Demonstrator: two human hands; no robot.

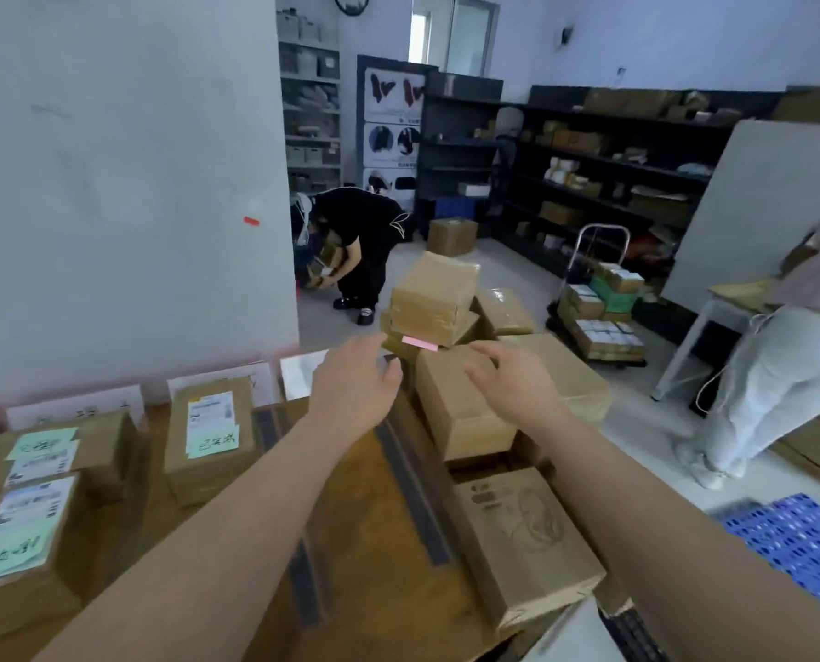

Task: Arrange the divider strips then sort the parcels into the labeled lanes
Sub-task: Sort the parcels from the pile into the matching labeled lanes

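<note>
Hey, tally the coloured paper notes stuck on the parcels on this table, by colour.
Green notes: 3
Pink notes: 1
Total: 4

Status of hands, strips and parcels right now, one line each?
left hand: open, empty, stretched forward.
right hand: open, empty, over plain box.
top parcel: taped shut, tilted.
divider strip: flat on table.
green-noted parcel: sealed, label up.
</note>
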